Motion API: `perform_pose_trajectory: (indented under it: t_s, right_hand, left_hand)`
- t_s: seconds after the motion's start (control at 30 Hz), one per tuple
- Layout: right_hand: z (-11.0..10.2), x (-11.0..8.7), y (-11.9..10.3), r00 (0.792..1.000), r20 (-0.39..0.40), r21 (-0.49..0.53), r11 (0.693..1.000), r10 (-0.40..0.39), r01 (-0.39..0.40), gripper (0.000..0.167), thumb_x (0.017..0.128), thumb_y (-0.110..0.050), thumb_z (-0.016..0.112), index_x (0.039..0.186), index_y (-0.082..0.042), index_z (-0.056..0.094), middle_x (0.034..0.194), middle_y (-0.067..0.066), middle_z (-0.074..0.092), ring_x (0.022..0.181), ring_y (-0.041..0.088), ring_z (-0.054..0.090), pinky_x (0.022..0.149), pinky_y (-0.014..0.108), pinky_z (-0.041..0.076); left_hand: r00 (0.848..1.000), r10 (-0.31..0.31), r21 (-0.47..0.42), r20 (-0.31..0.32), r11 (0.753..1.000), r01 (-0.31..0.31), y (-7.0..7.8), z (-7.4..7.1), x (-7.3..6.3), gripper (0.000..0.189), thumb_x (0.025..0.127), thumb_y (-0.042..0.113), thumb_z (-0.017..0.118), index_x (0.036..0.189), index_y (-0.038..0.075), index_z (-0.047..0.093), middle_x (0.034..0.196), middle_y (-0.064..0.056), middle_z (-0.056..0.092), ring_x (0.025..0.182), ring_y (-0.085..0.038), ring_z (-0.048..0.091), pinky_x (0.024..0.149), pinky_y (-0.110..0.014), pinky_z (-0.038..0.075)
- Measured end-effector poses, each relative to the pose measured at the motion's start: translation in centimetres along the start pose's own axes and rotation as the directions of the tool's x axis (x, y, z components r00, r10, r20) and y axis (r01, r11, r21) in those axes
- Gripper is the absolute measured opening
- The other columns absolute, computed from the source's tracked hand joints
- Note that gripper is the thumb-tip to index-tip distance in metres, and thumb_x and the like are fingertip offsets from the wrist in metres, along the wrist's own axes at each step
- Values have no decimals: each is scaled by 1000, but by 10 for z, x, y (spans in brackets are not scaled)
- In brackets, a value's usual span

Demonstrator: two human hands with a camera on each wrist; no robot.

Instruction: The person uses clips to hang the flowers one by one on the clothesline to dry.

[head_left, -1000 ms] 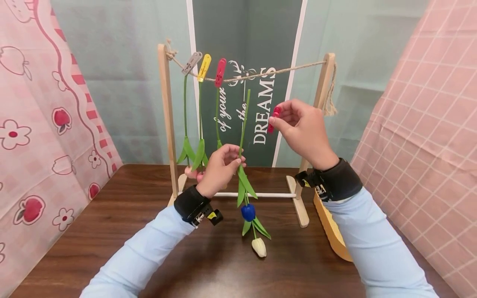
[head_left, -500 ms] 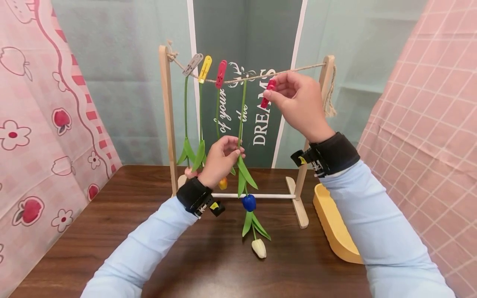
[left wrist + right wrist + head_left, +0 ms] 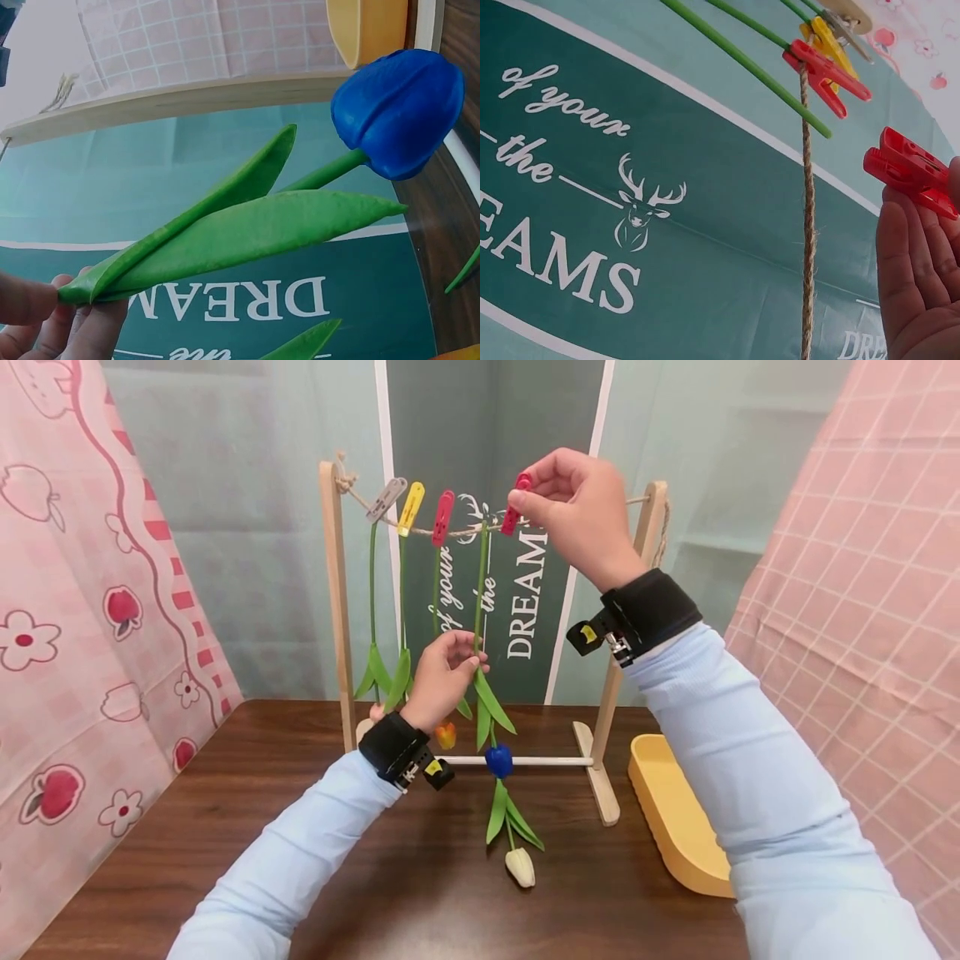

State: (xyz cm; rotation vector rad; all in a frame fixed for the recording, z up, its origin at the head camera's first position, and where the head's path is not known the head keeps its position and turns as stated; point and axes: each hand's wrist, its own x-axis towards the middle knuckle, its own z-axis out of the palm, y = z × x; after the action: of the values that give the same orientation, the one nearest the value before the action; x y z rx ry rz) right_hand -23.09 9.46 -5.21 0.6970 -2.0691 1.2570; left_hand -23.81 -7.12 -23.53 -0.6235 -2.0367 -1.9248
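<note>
A blue artificial tulip (image 3: 498,761) hangs bloom down, its green stem pinched just above the leaves by my left hand (image 3: 446,681). The upper end of that stem crosses the rope (image 3: 808,225) in the right wrist view. Between thumb and fingers, my right hand (image 3: 581,514) holds a red clothespin (image 3: 911,171) close to the rope, right of the stem. Farther left, a grey clothespin (image 3: 387,499), a yellow clothespin (image 3: 411,508) and another red clothespin (image 3: 443,517) clip flower stems to the rope. One of those blooms, an orange tulip (image 3: 446,735), shows behind my left wrist.
The rope runs between two wooden posts (image 3: 337,602), joined low down by a white bar (image 3: 540,762). A white tulip (image 3: 520,867) lies on the dark wooden table (image 3: 375,877). A yellow tray (image 3: 675,827) stands on the right, beneath my right forearm.
My right hand has risen and moved left with the red clothespin, up to the rope. My left hand has lifted the blue tulip, bringing its stem's end up to the rope.
</note>
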Motion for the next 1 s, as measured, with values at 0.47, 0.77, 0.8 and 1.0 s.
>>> perform_pose_trajectory:
  t_s: [0.47, 0.77, 0.8, 1.0]
  right_hand:
    - [5, 28, -1, 999, 21, 28, 999, 43, -43, 10, 88, -12, 73, 86, -8, 64, 84, 4, 67, 76, 17, 63, 76, 26, 55]
    - [16, 35, 5, 990, 66, 17, 992, 125, -127, 11, 88, -10, 72, 83, -8, 63, 78, 3, 65, 68, 16, 62, 70, 24, 53]
    - [17, 35, 6, 988, 70, 11, 991, 135, -136, 10, 88, -11, 72, 84, -8, 63, 78, 3, 65, 69, 16, 63, 70, 23, 54]
    - [22, 34, 9, 977, 103, -35, 982, 187, -185, 10, 90, -14, 71, 88, -8, 63, 83, 5, 67, 72, 16, 66, 73, 25, 55]
  left_hand:
    - [1000, -15, 6, -12, 1000, 15, 3, 3, 12, 23, 95, -10, 51, 117, -4, 56, 100, -19, 63, 95, -39, 64, 80, -33, 55]
    - [1000, -13, 24, -13, 1000, 13, -1, 4, 13, 23, 96, -9, 51, 117, -3, 56, 100, -17, 63, 93, -34, 65, 81, -33, 55]
    - [1000, -12, 26, -13, 1000, 12, -1, 4, 14, 23, 96, -9, 51, 117, -3, 56, 100, -17, 63, 93, -34, 65, 81, -33, 55]
    - [1000, -10, 38, -16, 999, 11, -3, 3, 13, 22, 96, -9, 51, 117, -2, 57, 99, -16, 63, 91, -31, 65, 81, -34, 55]
